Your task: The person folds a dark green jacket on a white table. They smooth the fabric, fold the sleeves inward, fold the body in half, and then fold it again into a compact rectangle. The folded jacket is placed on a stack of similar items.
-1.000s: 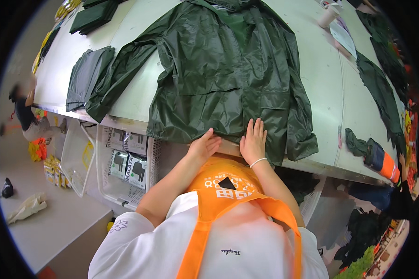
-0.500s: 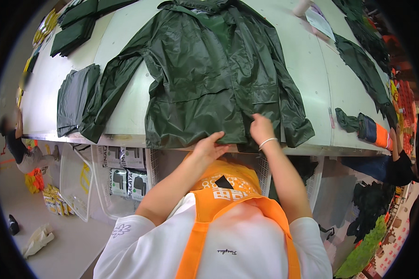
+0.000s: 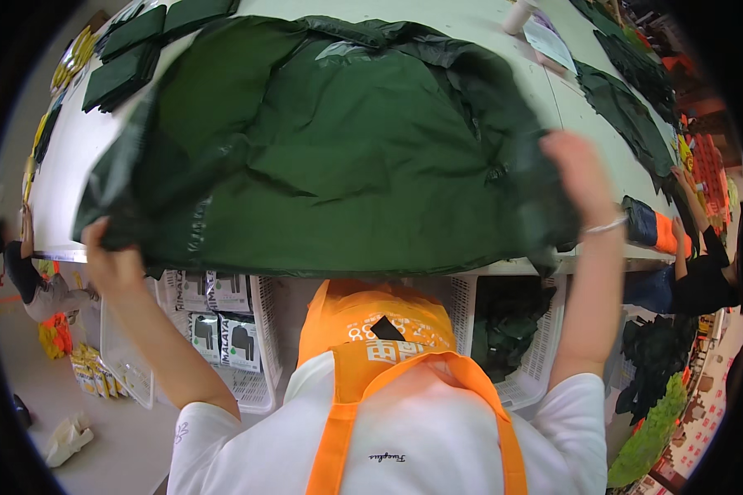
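A dark green rain jacket (image 3: 330,173) lies spread on the white table with its front pulled wide apart, so the matte green inside faces up. Its collar points to the far side, and the hem hangs just over the near edge. My left hand (image 3: 114,257) grips one front edge at the lower left corner. On the other side my right hand (image 3: 584,177), smeared by motion, has its fingers closed round the opposite edge, lifted off the table.
Folded dark green garments (image 3: 122,78) are stacked at the far left. Below the table stand white plastic baskets, one with packaged goods (image 3: 241,338), another with dark garments (image 3: 504,326). A navy and orange bundle (image 3: 667,234) lies right, beside a co-worker (image 3: 700,280). Another person (image 3: 18,264) is at left.
Both hands have moved far apart from the middle of the hem, drawing the jacket's fronts outward and exposing its inside. The left pile of folded garments is now covered by it.
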